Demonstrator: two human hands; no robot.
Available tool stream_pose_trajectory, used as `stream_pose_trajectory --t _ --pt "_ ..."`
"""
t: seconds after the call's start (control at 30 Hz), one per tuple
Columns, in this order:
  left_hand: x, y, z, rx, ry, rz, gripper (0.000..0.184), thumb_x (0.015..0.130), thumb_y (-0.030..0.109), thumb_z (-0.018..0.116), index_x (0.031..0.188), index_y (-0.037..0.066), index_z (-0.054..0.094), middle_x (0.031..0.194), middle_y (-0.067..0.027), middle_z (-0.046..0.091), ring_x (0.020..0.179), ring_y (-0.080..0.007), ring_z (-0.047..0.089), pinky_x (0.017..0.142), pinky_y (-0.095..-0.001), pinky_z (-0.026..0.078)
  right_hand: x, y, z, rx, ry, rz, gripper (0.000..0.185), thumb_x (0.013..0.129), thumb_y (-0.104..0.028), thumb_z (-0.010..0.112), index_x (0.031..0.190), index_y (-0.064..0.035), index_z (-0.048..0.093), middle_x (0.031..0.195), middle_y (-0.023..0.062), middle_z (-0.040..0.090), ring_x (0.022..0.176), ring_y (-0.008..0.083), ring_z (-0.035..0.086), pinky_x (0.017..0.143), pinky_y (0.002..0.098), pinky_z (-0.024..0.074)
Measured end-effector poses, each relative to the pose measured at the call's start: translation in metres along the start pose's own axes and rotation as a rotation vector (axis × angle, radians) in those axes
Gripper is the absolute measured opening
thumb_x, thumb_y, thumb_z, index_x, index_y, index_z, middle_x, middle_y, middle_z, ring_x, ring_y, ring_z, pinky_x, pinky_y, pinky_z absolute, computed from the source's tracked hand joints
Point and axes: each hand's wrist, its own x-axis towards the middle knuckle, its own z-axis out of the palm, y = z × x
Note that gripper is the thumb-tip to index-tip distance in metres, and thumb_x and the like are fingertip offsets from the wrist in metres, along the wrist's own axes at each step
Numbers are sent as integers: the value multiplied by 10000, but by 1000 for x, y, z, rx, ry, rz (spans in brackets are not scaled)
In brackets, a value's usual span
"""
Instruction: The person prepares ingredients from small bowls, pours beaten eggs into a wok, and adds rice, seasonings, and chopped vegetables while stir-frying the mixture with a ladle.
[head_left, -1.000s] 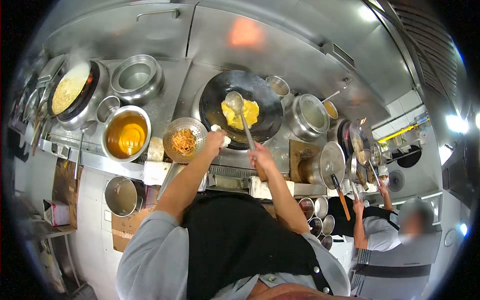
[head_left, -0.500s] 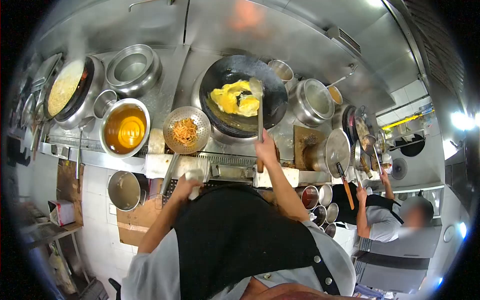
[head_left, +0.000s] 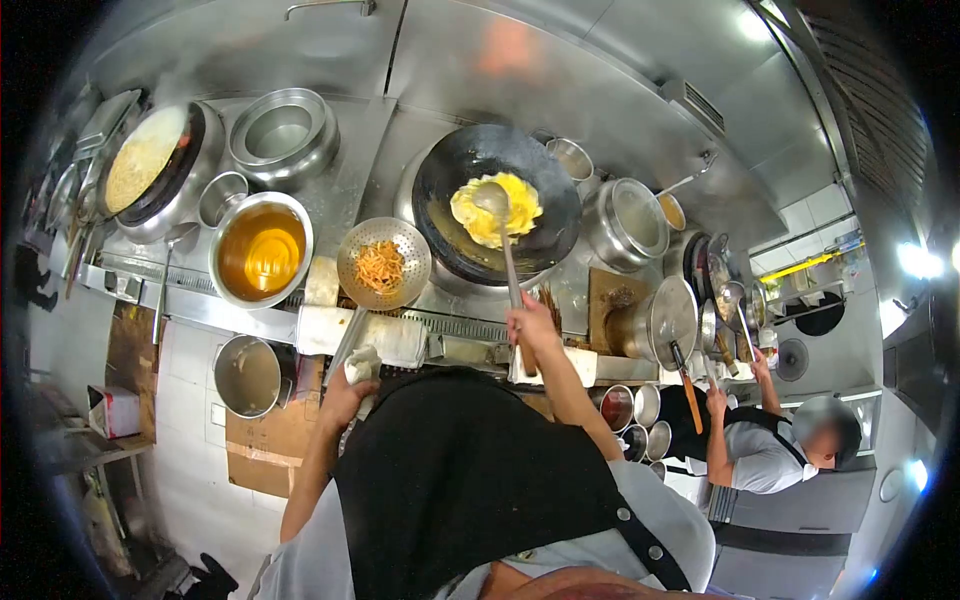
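One long-handled steel ladle (head_left: 491, 200) is in the right hand (head_left: 533, 325), fingers wrapped around its shaft near the wooden end. Its long axis runs forward from that grip and slightly left, the bowl resting over the soft yellow egg (head_left: 522, 200). The egg lies directly ahead of the right hand, the nearer of the two, inside the round black wok (head_left: 450, 175).

The left hand (head_left: 345, 397) is closed on a crumpled white cloth (head_left: 363, 365), beside the strainer's handle; whether they touch I cannot tell. Ahead of that grip and slightly right, the round perforated steel strainer (head_left: 413, 240) contains orange-brown shreds (head_left: 380, 266). Ahead and left stands a round steel bowl (head_left: 226, 290) of amber liquid (head_left: 262, 250).
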Motion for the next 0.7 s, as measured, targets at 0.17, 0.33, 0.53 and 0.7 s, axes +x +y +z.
stream_pose_trajectory --t 0.17,0.33,0.53,0.7 --pt "18 8 -4 210 -149 36 508 734 125 774 1201 -19 631 1044 -161 717 972 -262 679 892 -374 519 93 32 -32 -413 192 -280 648 871 -116 619 1495 -50 456 732 91 631 590 210 628 530 374 501" --pt "38 -12 12 169 -153 56 489 725 136 784 1169 -31 663 1080 -175 724 1001 -281 683 919 -367 514 11 19 -3 -170 89 32 725 868 -161 620 1549 -52 396 749 134 642 617 240 638 582 384 507" --pt "50 -30 35 270 -214 139 554 740 123 779 1243 -29 605 1031 -183 724 1000 -285 690 929 -379 524 32 -30 -28 -681 353 -335 768 848 -187 680 1557 -118 394 868 205 698 770 261 686 738 380 547" --pt "34 -22 40 203 -305 -99 491 770 95 773 1209 -32 591 956 -169 711 854 -229 706 774 -375 563 -29 -32 -40 -1145 254 -275 725 847 -184 620 1543 -179 418 1108 260 696 1016 463 660 901 505 535"
